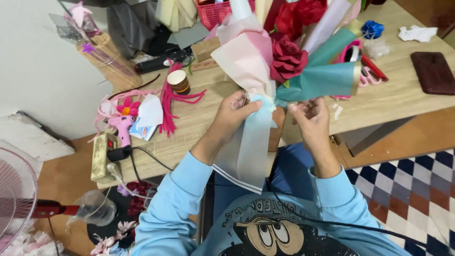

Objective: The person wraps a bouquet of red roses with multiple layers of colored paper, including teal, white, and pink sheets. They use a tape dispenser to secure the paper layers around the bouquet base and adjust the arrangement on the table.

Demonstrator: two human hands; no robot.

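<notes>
The left hand (232,114) pinches the neck of the paper-wrapped red rose bouquet (279,61), which points up and away; the right hand (308,116), fingers curled, sits just beside it, and whether it holds anything cannot be told

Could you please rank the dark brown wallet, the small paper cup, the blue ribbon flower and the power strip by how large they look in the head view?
1. power strip and dark brown wallet: close in apparent size, so unranked; the strip also lies nearer the camera.
2. small paper cup
3. blue ribbon flower, only slightly smaller than the cup.
</notes>
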